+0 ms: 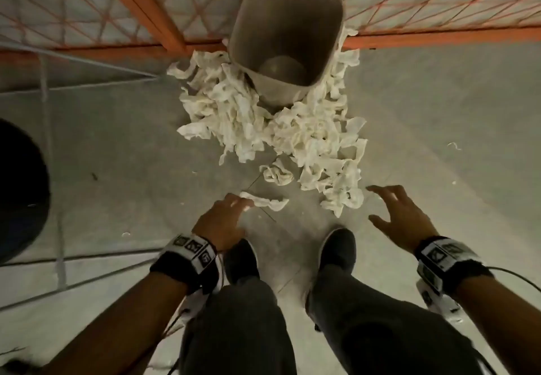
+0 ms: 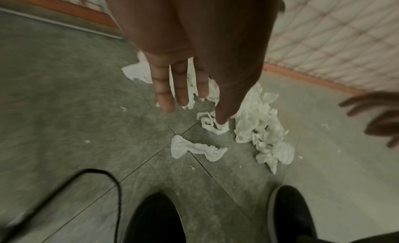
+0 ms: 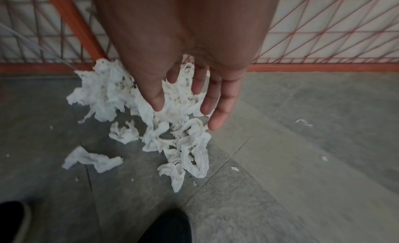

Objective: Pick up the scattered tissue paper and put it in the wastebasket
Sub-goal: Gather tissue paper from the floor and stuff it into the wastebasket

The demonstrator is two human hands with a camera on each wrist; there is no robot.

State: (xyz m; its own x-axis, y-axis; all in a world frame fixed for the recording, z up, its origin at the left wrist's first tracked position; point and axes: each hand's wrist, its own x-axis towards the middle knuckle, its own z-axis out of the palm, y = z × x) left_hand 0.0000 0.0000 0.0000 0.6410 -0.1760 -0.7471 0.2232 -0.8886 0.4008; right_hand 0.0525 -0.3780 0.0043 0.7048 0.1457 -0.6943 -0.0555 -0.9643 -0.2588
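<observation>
A grey wastebasket [image 1: 287, 32] stands upright on the floor by an orange frame; no tissue shows inside it. White crumpled tissue paper [image 1: 292, 137] lies heaped around its front and sides. One loose strip of tissue [image 1: 266, 200] lies apart, nearest my feet. My left hand [image 1: 234, 208] hovers just left of that strip with straight fingers and holds nothing. In the left wrist view, the left hand [image 2: 194, 113] is above the strip [image 2: 196, 148]. My right hand [image 1: 377, 203] is spread open at the pile's near right edge. In the right wrist view, the right hand [image 3: 185, 113] hangs over the pile [image 3: 183, 144].
An orange metal frame with wire mesh [image 1: 439, 35] runs behind the wastebasket. A dark round object [image 1: 20, 187] sits at the far left. My two dark shoes [image 1: 240, 260] [image 1: 336, 249] stand just behind the hands. Small tissue scraps [image 1: 453, 146] dot the grey floor. A black cable [image 2: 108, 178] hangs at left.
</observation>
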